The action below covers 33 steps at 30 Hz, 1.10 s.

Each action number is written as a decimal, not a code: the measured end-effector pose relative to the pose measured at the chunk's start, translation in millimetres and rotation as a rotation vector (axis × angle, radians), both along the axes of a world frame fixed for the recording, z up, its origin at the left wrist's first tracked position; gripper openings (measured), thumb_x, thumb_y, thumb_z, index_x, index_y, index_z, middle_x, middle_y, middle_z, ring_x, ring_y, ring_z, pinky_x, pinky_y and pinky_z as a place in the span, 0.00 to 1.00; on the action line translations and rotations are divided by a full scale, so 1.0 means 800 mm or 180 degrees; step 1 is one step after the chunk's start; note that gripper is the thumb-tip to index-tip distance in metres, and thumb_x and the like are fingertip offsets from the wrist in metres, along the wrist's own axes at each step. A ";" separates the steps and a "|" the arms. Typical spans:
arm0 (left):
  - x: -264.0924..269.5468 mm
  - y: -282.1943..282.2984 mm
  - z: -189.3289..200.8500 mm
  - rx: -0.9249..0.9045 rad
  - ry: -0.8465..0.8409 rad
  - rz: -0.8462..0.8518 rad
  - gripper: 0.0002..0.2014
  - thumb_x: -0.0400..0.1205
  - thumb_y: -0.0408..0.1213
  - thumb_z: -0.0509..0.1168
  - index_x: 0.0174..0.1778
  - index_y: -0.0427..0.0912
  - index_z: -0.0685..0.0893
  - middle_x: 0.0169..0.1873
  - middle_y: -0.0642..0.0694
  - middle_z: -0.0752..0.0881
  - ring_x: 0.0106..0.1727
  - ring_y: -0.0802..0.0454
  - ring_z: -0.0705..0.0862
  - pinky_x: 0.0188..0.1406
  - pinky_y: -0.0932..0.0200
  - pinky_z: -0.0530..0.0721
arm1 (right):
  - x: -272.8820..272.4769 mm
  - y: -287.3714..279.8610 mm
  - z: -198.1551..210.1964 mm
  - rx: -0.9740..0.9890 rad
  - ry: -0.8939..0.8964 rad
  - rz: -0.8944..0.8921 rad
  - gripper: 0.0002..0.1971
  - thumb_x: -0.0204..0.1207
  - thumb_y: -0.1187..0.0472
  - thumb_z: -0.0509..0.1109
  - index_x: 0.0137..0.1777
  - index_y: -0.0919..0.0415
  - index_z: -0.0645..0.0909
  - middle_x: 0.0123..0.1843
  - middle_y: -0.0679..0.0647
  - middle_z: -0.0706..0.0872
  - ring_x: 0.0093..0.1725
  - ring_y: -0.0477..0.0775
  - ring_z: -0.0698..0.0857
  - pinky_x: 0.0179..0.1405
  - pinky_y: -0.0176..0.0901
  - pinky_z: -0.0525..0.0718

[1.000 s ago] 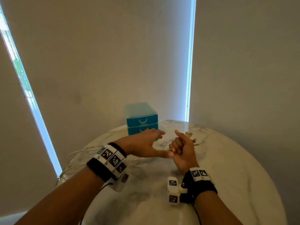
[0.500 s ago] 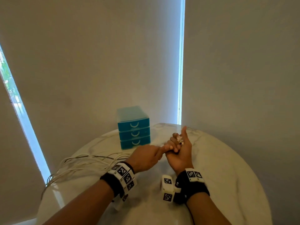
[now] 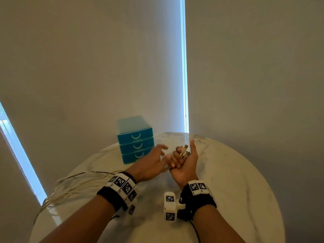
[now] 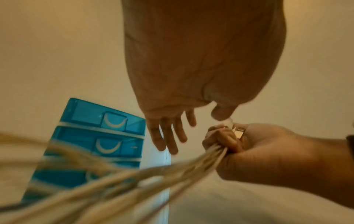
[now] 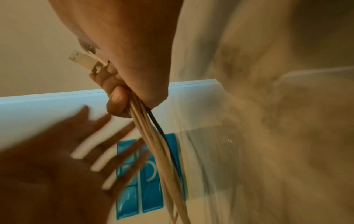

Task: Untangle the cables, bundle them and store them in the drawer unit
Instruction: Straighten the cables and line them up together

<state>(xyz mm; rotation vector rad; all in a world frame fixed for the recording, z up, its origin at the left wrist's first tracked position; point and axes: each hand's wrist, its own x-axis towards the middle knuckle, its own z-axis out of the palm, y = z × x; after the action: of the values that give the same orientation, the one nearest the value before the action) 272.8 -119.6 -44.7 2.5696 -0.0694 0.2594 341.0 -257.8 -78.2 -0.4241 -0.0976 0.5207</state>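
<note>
My right hand point(image 3: 184, 157) grips a bunch of cables point(image 5: 153, 136) near their plug ends, white ones plus one black. USB plugs point(image 3: 184, 150) stick up out of the fist, thumb raised. The cables point(image 3: 73, 186) trail left under my left forearm and off the table's left edge. My left hand point(image 3: 154, 156) hovers just left of the right hand with fingers spread and straight, holding nothing; in the right wrist view the left hand point(image 5: 76, 151) is blurred. The teal drawer unit point(image 3: 135, 140), three drawers all shut, stands at the back of the table.
The round white marble table point(image 3: 236, 190) sits in a corner, with blinds and walls close behind it. A bright window gap point(image 3: 184, 67) runs down behind the table, another gap at the far left.
My left hand has let go of the right hand's cables and spread its fingers toward the drawer unit. The right hand keeps its grip, plugs now showing above the fist.
</note>
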 end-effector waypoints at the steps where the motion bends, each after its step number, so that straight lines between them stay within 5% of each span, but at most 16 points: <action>1: 0.002 -0.006 0.012 -0.0018 -0.0374 -0.0062 0.21 0.92 0.62 0.55 0.80 0.65 0.70 0.71 0.56 0.82 0.68 0.56 0.85 0.71 0.47 0.85 | -0.004 0.001 0.003 -0.0081 -0.0006 -0.0027 0.34 0.79 0.24 0.68 0.35 0.58 0.77 0.20 0.49 0.64 0.18 0.47 0.61 0.19 0.41 0.62; 4: 0.009 -0.030 0.047 0.0546 -0.1080 -0.0222 0.14 0.94 0.58 0.57 0.75 0.71 0.77 0.68 0.64 0.83 0.67 0.62 0.81 0.63 0.57 0.83 | -0.015 0.005 0.011 -0.0396 -0.0012 -0.0197 0.43 0.71 0.14 0.64 0.36 0.59 0.87 0.26 0.52 0.76 0.23 0.48 0.70 0.23 0.40 0.65; 7: 0.021 -0.047 0.065 0.1178 -0.1155 -0.0166 0.13 0.92 0.57 0.61 0.67 0.66 0.89 0.60 0.62 0.87 0.58 0.61 0.81 0.57 0.53 0.86 | -0.021 0.005 0.017 -0.0486 0.0081 -0.0281 0.48 0.69 0.11 0.60 0.36 0.59 0.93 0.32 0.57 0.84 0.27 0.51 0.78 0.26 0.39 0.70; 9: 0.028 -0.050 0.067 0.1255 -0.1098 -0.0164 0.12 0.91 0.52 0.67 0.64 0.60 0.94 0.54 0.58 0.88 0.53 0.59 0.82 0.55 0.50 0.87 | -0.023 0.002 0.018 -0.0418 0.0075 -0.0270 0.48 0.71 0.12 0.57 0.32 0.59 0.91 0.26 0.55 0.80 0.22 0.49 0.73 0.23 0.38 0.67; 12: 0.035 -0.043 0.069 0.0763 -0.0951 -0.0220 0.08 0.86 0.43 0.76 0.60 0.54 0.97 0.47 0.56 0.92 0.46 0.60 0.87 0.52 0.61 0.84 | -0.024 -0.001 0.017 -0.0402 0.0008 -0.0233 0.46 0.71 0.11 0.56 0.31 0.57 0.84 0.22 0.51 0.69 0.20 0.47 0.64 0.22 0.39 0.62; 16: 0.034 -0.041 0.075 0.0547 -0.0766 -0.0187 0.07 0.83 0.41 0.80 0.56 0.54 0.98 0.48 0.56 0.96 0.46 0.65 0.89 0.51 0.70 0.81 | -0.024 0.004 0.021 -0.0659 -0.0116 -0.0248 0.44 0.71 0.11 0.54 0.26 0.54 0.77 0.22 0.49 0.62 0.20 0.47 0.61 0.20 0.41 0.61; 19: 0.034 -0.042 0.076 0.0670 -0.0901 -0.0201 0.08 0.84 0.46 0.79 0.58 0.60 0.96 0.61 0.59 0.88 0.58 0.65 0.81 0.57 0.70 0.78 | -0.021 0.006 0.021 -0.0669 -0.0041 -0.0223 0.43 0.69 0.10 0.56 0.27 0.54 0.75 0.22 0.50 0.65 0.20 0.47 0.61 0.21 0.42 0.60; 22: 0.038 -0.040 0.078 0.0514 -0.0617 -0.0385 0.14 0.93 0.52 0.63 0.71 0.62 0.90 0.73 0.57 0.84 0.70 0.61 0.80 0.72 0.60 0.80 | -0.021 0.007 0.019 -0.0693 -0.0051 -0.0219 0.45 0.69 0.09 0.54 0.25 0.55 0.72 0.22 0.51 0.66 0.21 0.48 0.60 0.24 0.42 0.58; 25: 0.039 -0.039 0.080 0.0525 -0.0110 -0.0465 0.19 0.97 0.48 0.56 0.77 0.53 0.87 0.68 0.54 0.91 0.67 0.57 0.89 0.75 0.49 0.86 | -0.020 0.006 0.017 -0.0673 -0.0078 -0.0245 0.46 0.72 0.11 0.48 0.24 0.55 0.75 0.21 0.51 0.66 0.20 0.47 0.62 0.23 0.39 0.58; 33: 0.032 -0.040 0.092 0.0892 -0.0220 -0.0768 0.15 0.93 0.37 0.66 0.74 0.50 0.90 0.65 0.54 0.93 0.63 0.60 0.90 0.70 0.53 0.88 | -0.017 0.008 0.011 -0.0782 -0.0179 -0.0321 0.40 0.85 0.22 0.52 0.28 0.55 0.78 0.22 0.51 0.67 0.20 0.48 0.64 0.26 0.41 0.59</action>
<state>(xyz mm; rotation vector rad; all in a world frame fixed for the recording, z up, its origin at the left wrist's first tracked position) 298.8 -152.0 28.8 2.7933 -0.4688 0.2619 327.0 -251.0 -69.4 -0.6805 -0.0660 0.4225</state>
